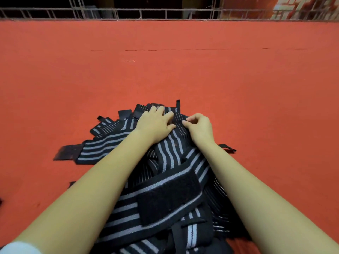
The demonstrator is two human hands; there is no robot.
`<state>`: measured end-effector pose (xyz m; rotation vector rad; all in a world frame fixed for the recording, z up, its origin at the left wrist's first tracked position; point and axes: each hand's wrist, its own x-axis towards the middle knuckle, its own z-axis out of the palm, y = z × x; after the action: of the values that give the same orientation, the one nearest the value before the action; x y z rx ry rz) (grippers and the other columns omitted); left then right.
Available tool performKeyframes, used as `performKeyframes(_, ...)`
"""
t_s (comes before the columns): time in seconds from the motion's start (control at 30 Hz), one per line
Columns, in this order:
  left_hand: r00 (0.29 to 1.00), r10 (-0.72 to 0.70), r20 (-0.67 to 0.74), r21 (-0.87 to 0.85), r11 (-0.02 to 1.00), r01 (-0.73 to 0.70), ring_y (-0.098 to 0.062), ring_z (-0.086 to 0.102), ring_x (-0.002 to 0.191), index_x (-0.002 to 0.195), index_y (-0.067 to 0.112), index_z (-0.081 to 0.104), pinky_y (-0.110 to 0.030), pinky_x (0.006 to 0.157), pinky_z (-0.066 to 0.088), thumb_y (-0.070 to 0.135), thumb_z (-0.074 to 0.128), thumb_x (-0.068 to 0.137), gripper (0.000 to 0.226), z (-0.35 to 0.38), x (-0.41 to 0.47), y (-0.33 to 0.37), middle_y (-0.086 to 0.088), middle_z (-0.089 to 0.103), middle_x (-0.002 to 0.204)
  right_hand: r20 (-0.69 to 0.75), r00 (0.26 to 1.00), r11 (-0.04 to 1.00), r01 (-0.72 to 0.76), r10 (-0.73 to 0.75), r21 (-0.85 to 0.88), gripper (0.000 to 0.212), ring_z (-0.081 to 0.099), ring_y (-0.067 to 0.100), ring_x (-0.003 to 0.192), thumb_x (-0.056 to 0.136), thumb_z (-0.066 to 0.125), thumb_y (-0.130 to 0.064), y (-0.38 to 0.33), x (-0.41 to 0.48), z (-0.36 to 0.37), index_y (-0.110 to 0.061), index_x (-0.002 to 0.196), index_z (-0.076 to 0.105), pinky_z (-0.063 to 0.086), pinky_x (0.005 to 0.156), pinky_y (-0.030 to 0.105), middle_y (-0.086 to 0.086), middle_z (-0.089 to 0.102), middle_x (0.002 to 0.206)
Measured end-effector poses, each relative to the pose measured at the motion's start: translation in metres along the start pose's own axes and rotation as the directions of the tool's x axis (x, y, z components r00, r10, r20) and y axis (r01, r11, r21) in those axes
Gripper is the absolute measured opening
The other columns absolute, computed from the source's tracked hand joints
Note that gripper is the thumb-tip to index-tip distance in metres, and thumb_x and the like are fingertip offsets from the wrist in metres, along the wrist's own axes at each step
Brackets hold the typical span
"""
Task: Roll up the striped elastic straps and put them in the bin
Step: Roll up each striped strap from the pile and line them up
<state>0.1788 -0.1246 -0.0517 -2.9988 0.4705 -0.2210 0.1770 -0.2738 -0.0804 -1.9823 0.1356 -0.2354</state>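
Heap of striped elastic straps (170, 154): black, grey lengthwise stripes, black fastening patches; unrolled on red desk (183, 70); left hand (155, 123) fingers spread, pressing heap; right hand (200, 127) fingers pinching a strap.

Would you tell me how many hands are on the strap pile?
2: left hand presses flat on the pile, far end; right hand pinches a strap beside it.

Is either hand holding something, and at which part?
The right hand seems to pinch the edge of a striped strap on top of the pile; the left hand only rests on the pile.
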Motion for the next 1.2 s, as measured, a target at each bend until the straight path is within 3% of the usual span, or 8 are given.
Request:
performKeyframes(0.17,0.980,0.118,-0.161,0.047,0.993,-0.111,-0.026,0.039,0.118,0.142,0.031,0.032,-0.037,0.089,0.036,0.051,0.035,0.099,0.048,-0.004,-0.013,0.005,-0.007,0.038,0.134,-0.032,0.993,0.974,0.121,-0.117,0.192,0.020,0.051,0.008,0.074,0.091,0.057,-0.003,-0.004,-0.022,-0.022,-0.016,0.079,0.049,0.041,0.067,0.013,-0.004,0.054,0.079)
performKeyframes(0.3,0.922,-0.140,-0.361,-0.362,0.932,0.001,-0.028,0.036,0.121,0.143,0.034,0.033,-0.045,0.092,0.040,0.063,0.037,0.092,0.059,-0.018,-0.026,0.020,-0.008,0.030,0.139,0.080,0.994,0.917,0.039,-0.076,0.397,0.018,0.056,0.021,0.082,0.091,0.058,-0.005,-0.005,-0.032,-0.040,-0.017,0.080,0.051,0.049,0.076,0.037,0.007,0.057,0.086)
performKeyframes(0.43,0.938,-0.270,-0.217,-0.459,0.877,0.146,-0.032,0.031,0.126,0.137,0.027,0.044,-0.048,0.100,0.041,0.063,0.047,0.089,0.060,-0.035,-0.024,0.033,-0.011,0.030,0.140,0.266,0.963,0.745,-0.215,0.053,0.632,0.013,0.048,0.024,0.074,0.083,0.064,-0.018,-0.016,-0.041,-0.043,-0.008,0.086,0.057,0.044,0.071,0.031,0.011,0.049,0.077)
performKeyframes(0.57,0.955,-0.190,-0.228,-0.378,0.921,0.093,-0.030,0.041,0.107,0.113,0.015,0.058,-0.039,0.090,0.043,0.051,0.053,0.089,0.044,-0.038,-0.036,0.042,-0.008,0.040,0.118,0.413,0.880,0.748,-0.436,0.236,0.501,0.043,0.067,0.027,0.085,0.089,0.063,-0.039,-0.016,-0.043,-0.045,0.000,0.108,0.066,0.053,0.087,0.038,0.013,0.070,0.093)
performKeyframes(0.7,0.958,-0.142,-0.249,-0.226,0.970,0.085,-0.030,0.046,0.101,0.114,0.017,0.059,-0.036,0.079,0.041,0.048,0.048,0.091,0.040,-0.040,-0.057,0.043,-0.007,0.047,0.111,0.380,0.866,0.747,-0.482,0.326,0.457,0.032,0.070,0.032,0.088,0.080,0.075,-0.015,-0.017,-0.046,-0.037,0.000,0.108,0.070,0.057,0.085,0.043,0.018,0.072,0.099)
performKeyframes(0.9,0.948,-0.310,0.064,-0.097,0.944,0.316,-0.030,0.039,0.125,0.125,0.025,0.060,-0.043,0.097,0.038,0.077,0.042,0.082,0.070,-0.045,-0.075,0.028,-0.006,0.048,0.131,0.405,0.886,0.837,-0.391,0.229,0.384,0.035,0.061,0.029,0.114,0.080,0.067,0.004,-0.017,-0.055,-0.030,-0.024,0.100,0.069,0.045,0.103,0.049,0.005,0.063,0.126)
performKeyframes(1.03,0.942,-0.330,-0.056,-0.181,0.932,0.315,-0.032,0.047,0.116,0.117,0.021,0.066,-0.040,0.086,0.041,0.050,0.046,0.094,0.042,-0.048,-0.074,0.018,-0.009,0.056,0.118,0.307,0.928,0.819,-0.339,0.211,0.463,0.034,0.063,0.028,0.109,0.084,0.062,0.007,-0.016,-0.062,-0.033,-0.026,0.090,0.071,0.049,0.099,0.046,0.001,0.067,0.112)
performKeyframes(1.2,0.819,-0.550,-0.165,-0.271,0.823,0.499,-0.039,0.055,0.105,0.107,0.004,0.068,-0.040,0.075,0.042,0.030,0.044,0.098,0.037,-0.049,-0.079,-0.028,-0.019,0.063,0.108,0.241,0.953,0.816,-0.286,0.186,0.502,0.039,0.064,0.016,0.065,0.087,0.044,0.014,-0.014,-0.068,-0.060,-0.017,0.085,0.069,0.051,0.056,0.022,0.003,0.070,0.079)
